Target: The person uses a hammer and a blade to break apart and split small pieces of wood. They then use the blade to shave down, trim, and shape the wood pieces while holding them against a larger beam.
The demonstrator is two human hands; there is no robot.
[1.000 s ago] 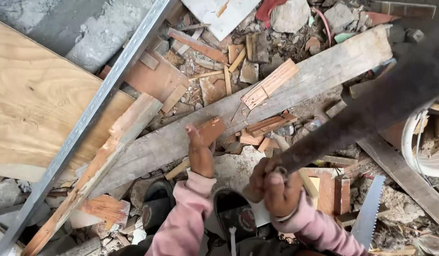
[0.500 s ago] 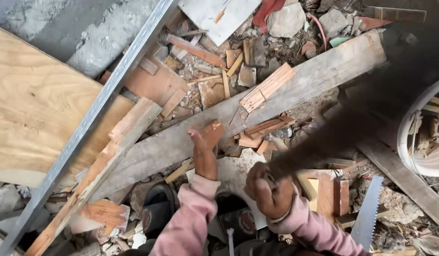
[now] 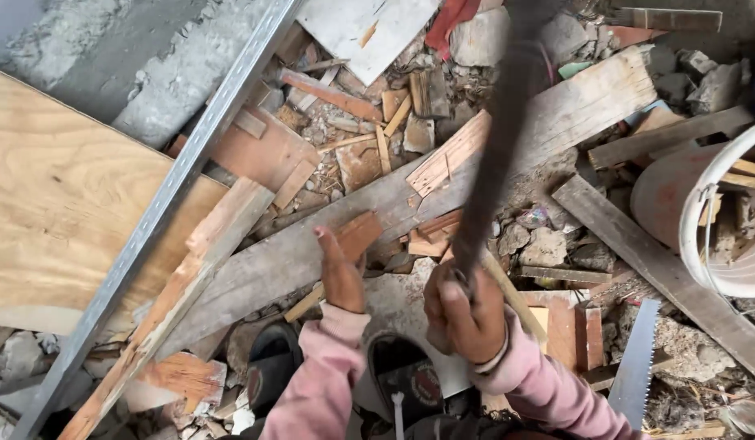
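On the long grey plank (image 3: pixel 312 253) that runs slantwise through the rubble, my left hand (image 3: pixel 341 273) steadies a small reddish block of wood (image 3: pixel 359 235), fingers wrapped round its near end and the thumb side toward me. My right hand (image 3: pixel 465 314) is clenched tight round the handle of a dark tool (image 3: pixel 495 155), whose long shaft rises up and away over the plank; it is smeared by motion, so I take it for a hatchet or heavy blade but cannot say which. The block lies just left of that shaft, touching the plank. Both my sleeves are pink. Beside the block lie more short red offcuts (image 3: pixel 430 236). To the left a metal rail (image 3: pixel 161 212) crosses a sheet of pale plywood (image 3: pixel 59 212). At the right edge stands a white bucket (image 3: pixel 724 220), and near my right elbow a handsaw blade (image 3: pixel 636 358) lies among the debris. Below, my dark shoes (image 3: pixel 271 363) rest on the ground.
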